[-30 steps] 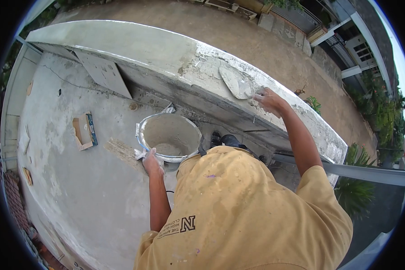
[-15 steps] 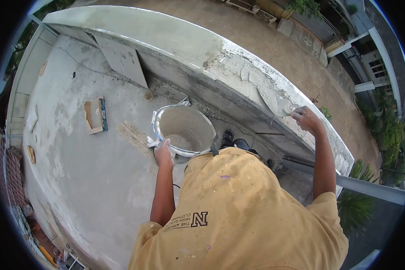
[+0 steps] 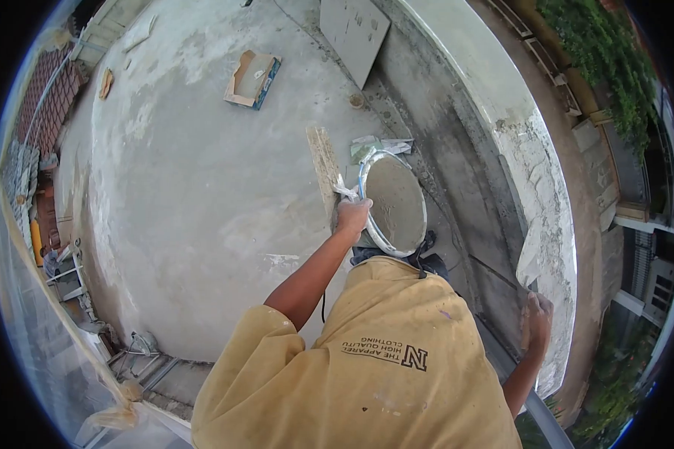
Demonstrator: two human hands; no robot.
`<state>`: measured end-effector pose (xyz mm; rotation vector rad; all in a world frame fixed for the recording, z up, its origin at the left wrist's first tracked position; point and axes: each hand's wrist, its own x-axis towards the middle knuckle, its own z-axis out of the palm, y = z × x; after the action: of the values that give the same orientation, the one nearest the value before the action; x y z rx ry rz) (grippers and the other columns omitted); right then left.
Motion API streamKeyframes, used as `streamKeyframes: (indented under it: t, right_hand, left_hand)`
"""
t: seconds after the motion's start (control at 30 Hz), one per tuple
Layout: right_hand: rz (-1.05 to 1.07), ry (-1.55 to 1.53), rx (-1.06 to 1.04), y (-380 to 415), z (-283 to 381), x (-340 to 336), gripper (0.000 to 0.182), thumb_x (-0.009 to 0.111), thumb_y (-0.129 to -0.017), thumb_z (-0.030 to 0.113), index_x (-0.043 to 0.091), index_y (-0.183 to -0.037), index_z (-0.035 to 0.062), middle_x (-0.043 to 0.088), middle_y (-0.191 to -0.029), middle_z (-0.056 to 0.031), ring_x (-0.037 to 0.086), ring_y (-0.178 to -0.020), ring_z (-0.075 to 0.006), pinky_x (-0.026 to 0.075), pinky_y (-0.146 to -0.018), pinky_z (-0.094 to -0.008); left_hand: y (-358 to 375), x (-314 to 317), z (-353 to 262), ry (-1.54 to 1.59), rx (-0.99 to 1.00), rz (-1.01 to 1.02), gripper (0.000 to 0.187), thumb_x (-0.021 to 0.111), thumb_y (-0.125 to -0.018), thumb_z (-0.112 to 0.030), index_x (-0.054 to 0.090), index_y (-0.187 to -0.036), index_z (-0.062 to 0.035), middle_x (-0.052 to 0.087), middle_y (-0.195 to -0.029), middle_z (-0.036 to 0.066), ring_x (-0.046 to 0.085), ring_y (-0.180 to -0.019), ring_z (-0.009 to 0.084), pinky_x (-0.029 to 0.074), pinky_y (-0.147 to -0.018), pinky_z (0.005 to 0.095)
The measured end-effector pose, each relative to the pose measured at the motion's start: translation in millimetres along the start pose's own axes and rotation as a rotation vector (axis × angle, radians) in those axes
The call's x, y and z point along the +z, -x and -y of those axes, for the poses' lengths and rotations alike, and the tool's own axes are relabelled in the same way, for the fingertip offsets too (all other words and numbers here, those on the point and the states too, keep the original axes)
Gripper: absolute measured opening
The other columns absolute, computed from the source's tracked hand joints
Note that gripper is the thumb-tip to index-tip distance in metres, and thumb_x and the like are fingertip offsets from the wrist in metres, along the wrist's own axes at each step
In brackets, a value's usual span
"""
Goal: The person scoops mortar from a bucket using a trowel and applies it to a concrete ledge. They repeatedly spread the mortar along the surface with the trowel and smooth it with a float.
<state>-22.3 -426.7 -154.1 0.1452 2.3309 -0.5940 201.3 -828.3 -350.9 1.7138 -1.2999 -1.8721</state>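
Note:
My left hand [image 3: 354,215] is closed on the near-left rim of a large bucket [image 3: 395,206], beside a white wrapping [image 3: 344,190] knotted there. Grey residue coats the bucket's inside, and its mouth tilts toward me. On the right, my right hand [image 3: 535,318] is closed at the inner edge of the parapet wall [image 3: 543,187], whose top is rough and flaking. A pale pointed flap or blade [image 3: 532,258] ends just above my fingers. Whether they grip it or something else small, I cannot make out.
A mortar-caked board [image 3: 322,161] lies left of the bucket, with crumpled sheeting [image 3: 382,146] behind it. Farther off are an open cardboard box [image 3: 253,78] and a grey panel [image 3: 354,37] leaning on the parapet. A metal rail [image 3: 535,411] runs beside my right arm.
My view has turned, so the parapet and bucket appear farther right. My right hand has come down to the parapet's inner edge. My left hand keeps its hold on the bucket.

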Motion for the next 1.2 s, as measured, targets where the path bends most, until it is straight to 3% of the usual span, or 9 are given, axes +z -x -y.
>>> streamKeyframes:
  t: [0.13,0.2,0.37,0.57,0.67,0.73,0.9,1.03,1.2]
  right_hand:
    - [-0.261,-0.440,-0.092,-31.7,24.5,47.4,0.035,0.049,-0.098,0.035,0.055,-0.088,0.0018,0.052,-0.065,-0.0058,0.051,-0.047,-0.0140,0.042,-0.043,-0.0282]
    - [-0.336,-0.399,-0.121,-59.5,24.9,80.1,0.036,0.053,-0.097,0.034,0.053,-0.087,-0.0001,0.052,-0.065,-0.0058,0.053,-0.048,-0.0150,0.043,-0.043,-0.0297]
    - [-0.312,-0.521,-0.242,-72.0,9.7,138.5,0.035,0.055,-0.095,0.029,0.052,-0.080,-0.0025,0.053,-0.062,-0.0083,0.053,-0.043,-0.0176,0.042,-0.040,-0.0345]
    - [0.045,-0.539,-0.116,3.3,-17.1,146.3,0.028,0.055,-0.094,0.023,0.056,-0.085,-0.0031,0.056,-0.065,-0.0073,0.056,-0.047,-0.0176,0.042,-0.041,-0.0338]
    - [-0.147,-0.567,-0.473,-6.9,-38.7,139.4,0.028,0.054,-0.093,0.024,0.057,-0.096,-0.0035,0.057,-0.066,-0.0072,0.060,-0.057,-0.0154,0.046,-0.047,-0.0327]
    - [-0.189,-0.721,-0.385,-4.7,-15.8,121.9,0.032,0.056,-0.092,0.024,0.052,-0.109,-0.0032,0.060,-0.071,-0.0106,0.063,-0.063,-0.0223,0.051,-0.058,-0.0361]
    - [-0.848,-0.142,-0.428,-90.8,-20.0,157.2,0.055,0.058,-0.088,0.016,0.037,-0.136,-0.0008,0.057,-0.103,-0.0249,0.059,-0.087,-0.0394,0.049,-0.080,-0.0438]
    - [-0.711,-0.187,-0.381,-125.2,-27.1,188.4,0.065,0.056,-0.089,0.017,0.028,-0.145,0.0002,0.051,-0.111,-0.0250,0.049,-0.103,-0.0363,0.044,-0.091,-0.0413]
    - [-0.612,-0.175,-0.290,-100.1,-56.4,248.3,0.071,0.056,-0.088,0.016,0.020,-0.147,0.0021,0.048,-0.115,-0.0264,0.053,-0.104,-0.0428,0.046,-0.088,-0.0462]
  left_hand:
    - [13.3,-14.0,0.9,0.083,0.009,-0.010,0.052,0.066,-0.076,-0.008,0.055,-0.126,0.0029,0.058,-0.083,0.000,0.050,-0.067,0.0099,0.042,-0.060,0.0280]
    - [23.4,-19.8,2.9,0.098,-0.016,-0.010,0.056,0.066,-0.076,-0.007,0.053,-0.130,0.0026,0.059,-0.090,0.002,0.053,-0.074,0.0113,0.044,-0.066,0.0282]
    - [25.5,-44.9,52.1,0.165,0.077,-0.081,0.058,0.065,-0.078,-0.003,0.050,-0.133,0.0019,0.057,-0.108,0.008,0.053,-0.090,0.0144,0.043,-0.081,0.0288]
    - [76.2,-56.6,58.4,0.186,0.004,-0.072,0.062,0.065,-0.080,-0.003,0.044,-0.138,0.0018,0.056,-0.119,0.013,0.054,-0.106,0.0201,0.042,-0.092,0.0304]
    - [105.3,-69.3,58.5,0.150,0.036,-0.100,0.061,0.062,-0.081,-0.001,0.043,-0.138,0.0011,0.055,-0.121,0.012,0.053,-0.109,0.0213,0.044,-0.090,0.0322]
    - [125.6,-75.7,50.8,0.216,0.055,-0.120,0.060,0.062,-0.081,-0.001,0.044,-0.138,0.0007,0.055,-0.121,0.012,0.055,-0.107,0.0227,0.045,-0.090,0.0335]
    - [133.2,-116.0,50.3,0.212,-0.022,-0.153,0.051,0.061,-0.083,-0.003,0.049,-0.132,0.0026,0.057,-0.119,0.012,0.060,-0.101,0.0240,0.046,-0.092,0.0354]
    - [130.0,-139.4,57.8,0.210,0.024,-0.164,0.045,0.058,-0.085,-0.003,0.052,-0.129,0.0044,0.059,-0.119,0.013,0.060,-0.103,0.0234,0.046,-0.095,0.0358]
    - [128.0,-179.9,43.9,0.247,0.038,-0.130,0.053,0.057,-0.086,-0.002,0.044,-0.137,0.0046,0.058,-0.123,0.014,0.059,-0.107,0.0260,0.045,-0.097,0.0378]
